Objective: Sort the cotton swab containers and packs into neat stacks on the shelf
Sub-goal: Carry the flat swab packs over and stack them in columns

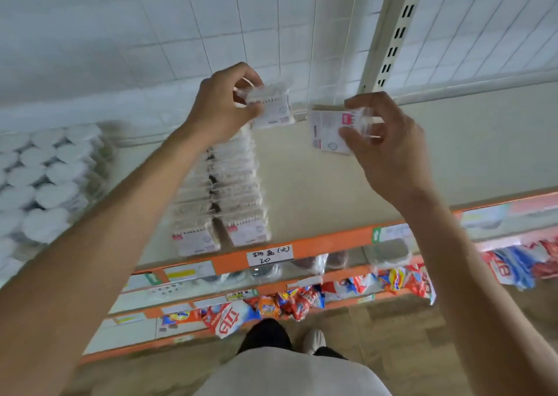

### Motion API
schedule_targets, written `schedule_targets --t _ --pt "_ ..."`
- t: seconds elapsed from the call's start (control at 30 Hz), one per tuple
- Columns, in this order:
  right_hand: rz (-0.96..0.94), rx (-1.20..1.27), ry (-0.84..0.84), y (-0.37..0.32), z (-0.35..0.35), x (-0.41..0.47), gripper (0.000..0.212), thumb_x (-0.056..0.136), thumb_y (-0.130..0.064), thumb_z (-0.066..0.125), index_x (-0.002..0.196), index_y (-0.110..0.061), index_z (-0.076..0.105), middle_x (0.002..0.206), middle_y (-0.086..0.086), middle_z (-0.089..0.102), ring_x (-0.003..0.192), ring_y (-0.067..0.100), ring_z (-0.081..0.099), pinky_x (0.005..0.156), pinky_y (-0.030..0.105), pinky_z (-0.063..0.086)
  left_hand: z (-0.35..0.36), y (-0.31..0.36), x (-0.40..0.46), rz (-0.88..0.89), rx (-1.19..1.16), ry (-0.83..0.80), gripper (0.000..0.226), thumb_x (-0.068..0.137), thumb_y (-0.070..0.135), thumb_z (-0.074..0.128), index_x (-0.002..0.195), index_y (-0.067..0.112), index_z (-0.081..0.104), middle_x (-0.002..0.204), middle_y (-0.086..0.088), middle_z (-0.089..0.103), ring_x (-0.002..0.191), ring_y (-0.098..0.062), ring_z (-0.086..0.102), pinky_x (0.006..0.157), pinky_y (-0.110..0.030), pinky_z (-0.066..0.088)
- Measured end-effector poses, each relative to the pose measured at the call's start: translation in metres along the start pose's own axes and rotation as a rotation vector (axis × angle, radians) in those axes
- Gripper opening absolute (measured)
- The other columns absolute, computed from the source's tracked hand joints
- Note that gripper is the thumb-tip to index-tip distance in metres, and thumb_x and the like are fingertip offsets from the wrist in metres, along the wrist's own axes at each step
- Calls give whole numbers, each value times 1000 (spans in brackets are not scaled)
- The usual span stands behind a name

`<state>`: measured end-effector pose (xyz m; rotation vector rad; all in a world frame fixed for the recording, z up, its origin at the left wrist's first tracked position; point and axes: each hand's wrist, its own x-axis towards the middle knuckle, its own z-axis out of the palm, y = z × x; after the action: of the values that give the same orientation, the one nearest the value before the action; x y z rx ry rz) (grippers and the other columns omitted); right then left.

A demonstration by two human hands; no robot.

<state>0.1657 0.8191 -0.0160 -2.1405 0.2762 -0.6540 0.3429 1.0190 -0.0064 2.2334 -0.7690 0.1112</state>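
the left hand pinches a clear pack of cotton swabs between thumb and fingers, up above the far end of two rows of packs. the right hand holds a second pack with curled fingers, just over the bare top shelf. the two packs in the hands are near each other but not touching. round white tubs sit packed close on the left of the shelf. bright snack bags hang on lower shelves.
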Motion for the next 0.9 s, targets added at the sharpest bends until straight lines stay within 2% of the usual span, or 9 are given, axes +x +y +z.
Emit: schedule_targets --t 0.1,0.2,0.27,0.33,0.43,0.5,0.6,0.8,0.9 --pt "-36 -3 -50 7 5 13 27 91 -19 68 115 -28 63 97 -22 63 86 9 68 66 6 45 4 -10 15 -82 70 -9 27 80 13 77 103 21 65 101 2 67 81 -10 63 72 -18 49" --pt "-13 -35 -77 17 15 20 27 90 -22 68 114 -31 63 104 -13 66 86 11 68 70 19 52 9 -18 35 -168 110 -25 29 78 11 78 104 18 66 105 -4 66 85 -18 60 73 -26 49" --pt "5 -57 -75 25 23 22 28 88 -21 68 113 -31 64 102 -12 66 83 13 68 69 20 51 14 -20 47 -180 130 -38 31 78 12 81 106 16 67 104 -4 64 88 -19 59 68 -25 48" --pt "21 -74 -93 30 27 21 28 88 -20 68 113 -31 65 98 -17 61 81 13 66 69 18 50 20 -23 55 -185 151 -41 33 77 15 84 106 15 69 100 -2 64 88 -16 59 65 -20 44" --pt "50 -72 -130 37 28 18 27 90 -22 68 114 -31 64 102 -15 62 81 13 67 71 30 54 29 -30 61 -216 205 -9 28 76 17 84 101 19 73 94 4 67 87 -15 64 75 -26 50" --pt "55 -54 -142 45 29 14 26 89 -22 68 113 -32 64 104 -11 66 82 14 68 69 26 54 36 -34 62 -229 274 29 21 77 16 82 95 21 73 91 7 68 88 -16 66 81 -31 54" --pt "42 -51 -161 56 30 5 26 90 -18 69 113 -29 65 103 -7 69 83 14 68 59 6 42 43 -39 64 -226 347 66 17 80 18 82 93 21 72 93 6 70 92 -17 67 84 -34 54" --pt "56 -47 -211 76 29 -6 25 91 -20 70 114 -28 64 106 -4 71 84 6 66 64 2 45 53 -50 70 -237 378 80 13 80 18 80 88 19 70 89 9 64 88 -16 62 73 -30 43" --pt "54 -41 -227 82 31 -5 24 92 -21 70 114 -29 64 109 -3 71 85 7 66 67 6 50 55 -50 72 -224 404 63 13 80 18 80 89 18 70 91 6 67 91 -19 63 77 -34 48"
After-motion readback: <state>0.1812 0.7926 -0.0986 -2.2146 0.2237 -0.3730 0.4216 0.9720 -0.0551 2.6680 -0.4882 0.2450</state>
